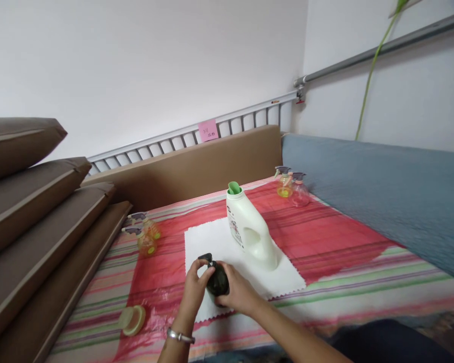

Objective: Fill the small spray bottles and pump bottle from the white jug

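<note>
A small dark pump bottle (217,280) stands at the near part of the white cloth (196,247), held between both hands. My left hand (195,282) has its thumb and fingers closed on the black pump head (206,257). My right hand (237,288) wraps the bottle's body from the right side. Just beyond it, a large pale jug (255,237) with a label and a side handle stands upright on the cloth. In the jug's neck sits a green insert (233,188); whether it is a funnel or a spout I cannot tell.
Two spray bottles (147,242) stand at left, and two more spray bottles (299,191) at the back right. A pale green cap (133,320) lies near left on red plastic film (162,282). Stacked cushions (34,201) border the left; a blue padded side (374,186) borders the right.
</note>
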Action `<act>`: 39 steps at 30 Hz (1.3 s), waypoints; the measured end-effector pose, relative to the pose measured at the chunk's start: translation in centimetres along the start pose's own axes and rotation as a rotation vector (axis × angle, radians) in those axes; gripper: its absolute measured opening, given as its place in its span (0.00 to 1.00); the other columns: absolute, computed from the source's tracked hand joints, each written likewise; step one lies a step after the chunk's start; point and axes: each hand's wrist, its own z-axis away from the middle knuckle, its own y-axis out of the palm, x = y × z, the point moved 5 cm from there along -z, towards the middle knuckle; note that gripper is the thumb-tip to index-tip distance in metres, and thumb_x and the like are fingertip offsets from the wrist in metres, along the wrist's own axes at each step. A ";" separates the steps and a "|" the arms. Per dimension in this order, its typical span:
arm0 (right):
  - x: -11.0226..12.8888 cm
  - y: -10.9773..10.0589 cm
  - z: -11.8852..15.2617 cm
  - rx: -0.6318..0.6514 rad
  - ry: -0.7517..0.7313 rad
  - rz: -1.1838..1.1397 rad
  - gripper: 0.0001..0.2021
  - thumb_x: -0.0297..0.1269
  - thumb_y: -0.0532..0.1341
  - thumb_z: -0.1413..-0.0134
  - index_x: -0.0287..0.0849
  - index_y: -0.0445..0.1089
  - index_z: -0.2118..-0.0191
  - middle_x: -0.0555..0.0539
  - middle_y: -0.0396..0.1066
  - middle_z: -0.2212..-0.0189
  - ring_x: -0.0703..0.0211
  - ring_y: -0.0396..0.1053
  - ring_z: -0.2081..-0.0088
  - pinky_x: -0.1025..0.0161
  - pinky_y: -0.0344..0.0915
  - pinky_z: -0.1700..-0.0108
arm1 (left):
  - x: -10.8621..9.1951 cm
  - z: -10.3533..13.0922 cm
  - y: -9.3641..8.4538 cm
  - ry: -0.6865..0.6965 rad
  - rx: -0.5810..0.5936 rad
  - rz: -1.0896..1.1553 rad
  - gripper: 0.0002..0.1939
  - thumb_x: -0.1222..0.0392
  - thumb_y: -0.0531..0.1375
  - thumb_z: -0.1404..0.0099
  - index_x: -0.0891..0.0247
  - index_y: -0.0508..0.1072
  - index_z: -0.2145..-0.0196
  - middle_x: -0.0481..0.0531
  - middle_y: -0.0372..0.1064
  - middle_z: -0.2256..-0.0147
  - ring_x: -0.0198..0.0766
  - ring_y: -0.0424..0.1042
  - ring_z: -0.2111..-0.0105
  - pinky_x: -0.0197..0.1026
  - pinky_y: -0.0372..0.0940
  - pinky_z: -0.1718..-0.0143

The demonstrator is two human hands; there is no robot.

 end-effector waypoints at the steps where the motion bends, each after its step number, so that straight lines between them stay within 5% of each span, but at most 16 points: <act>1: 0.0 0.0 0.0 0.000 -0.001 0.002 0.43 0.31 0.68 0.73 0.44 0.54 0.44 0.42 0.61 0.48 0.47 0.61 0.48 0.54 0.58 0.48 | 0.2 0.0 -0.3 -0.005 0.004 -0.001 0.13 0.54 0.62 0.48 0.64 0.73 0.66 0.58 0.73 0.61 0.49 0.70 0.55 0.52 0.59 0.50; 5: 0.1 0.0 0.0 0.004 0.001 0.003 0.43 0.31 0.67 0.73 0.44 0.53 0.44 0.42 0.61 0.48 0.46 0.60 0.47 0.53 0.57 0.47 | 0.5 0.1 -1.3 -0.019 -0.007 -0.024 0.16 0.53 0.62 0.48 0.64 0.73 0.63 0.59 0.73 0.59 0.50 0.69 0.55 0.53 0.60 0.51; 12: 0.2 0.1 0.0 0.009 0.017 0.013 0.42 0.32 0.68 0.72 0.44 0.53 0.45 0.41 0.61 0.48 0.46 0.61 0.48 0.53 0.58 0.48 | -0.3 0.1 0.4 0.023 -0.063 -0.091 0.21 0.59 0.68 0.58 0.64 0.71 0.64 0.55 0.72 0.63 0.49 0.69 0.57 0.51 0.58 0.50; 18: 0.2 0.1 -0.2 0.009 0.016 0.030 0.44 0.32 0.69 0.74 0.45 0.54 0.44 0.42 0.61 0.49 0.46 0.62 0.49 0.52 0.59 0.49 | 0.7 0.3 -1.6 0.021 -0.107 -0.113 0.22 0.56 0.67 0.55 0.64 0.71 0.62 0.58 0.71 0.59 0.52 0.68 0.55 0.55 0.59 0.50; 24: 0.2 0.2 -0.1 0.008 0.012 0.022 0.42 0.32 0.68 0.72 0.44 0.53 0.45 0.42 0.61 0.49 0.47 0.62 0.49 0.53 0.58 0.48 | 0.0 0.6 0.5 0.039 -0.085 -0.170 0.19 0.54 0.67 0.55 0.63 0.72 0.65 0.56 0.72 0.64 0.51 0.69 0.58 0.54 0.59 0.52; 29: 0.3 0.1 0.0 0.003 0.001 0.033 0.42 0.31 0.68 0.72 0.45 0.54 0.45 0.43 0.62 0.49 0.47 0.62 0.49 0.55 0.59 0.49 | -0.5 0.2 0.8 0.070 0.074 -0.101 0.15 0.58 0.63 0.50 0.61 0.74 0.63 0.56 0.72 0.59 0.48 0.69 0.55 0.50 0.60 0.51; 33: 0.3 0.2 -0.1 0.006 0.006 0.033 0.41 0.31 0.67 0.72 0.45 0.54 0.45 0.42 0.62 0.49 0.46 0.62 0.49 0.54 0.60 0.49 | -0.3 0.3 0.3 -0.006 0.176 -0.021 0.23 0.58 0.64 0.50 0.58 0.71 0.55 0.56 0.68 0.50 0.49 0.65 0.49 0.50 0.60 0.51; 39: 0.3 0.2 0.0 0.009 0.007 0.029 0.41 0.32 0.67 0.72 0.44 0.54 0.45 0.42 0.61 0.48 0.46 0.61 0.47 0.54 0.59 0.48 | -0.5 0.3 0.9 -0.021 0.062 -0.036 0.18 0.58 0.65 0.53 0.63 0.71 0.62 0.54 0.73 0.63 0.49 0.69 0.56 0.51 0.59 0.50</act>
